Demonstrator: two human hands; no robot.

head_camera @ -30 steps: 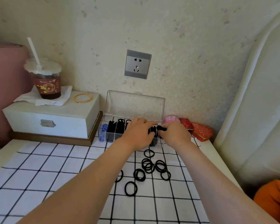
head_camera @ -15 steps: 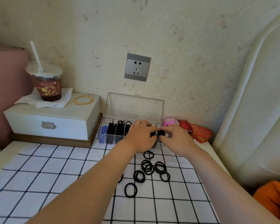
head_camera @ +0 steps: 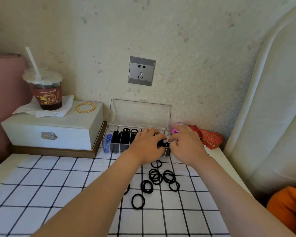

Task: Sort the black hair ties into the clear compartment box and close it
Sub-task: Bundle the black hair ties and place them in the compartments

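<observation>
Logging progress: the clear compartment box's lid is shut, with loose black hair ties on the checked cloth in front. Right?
No. The head view shows the clear compartment box's lid standing open; loose black hair ties do lie on the checked cloth in front.

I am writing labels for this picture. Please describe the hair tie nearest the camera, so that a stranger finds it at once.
Find the checked cloth on the table. Black hair ties lie scattered on it before the clear box. The one meant is the single ring lowest in the picture, apart from the others.

Speckled wall, grey socket
</observation>
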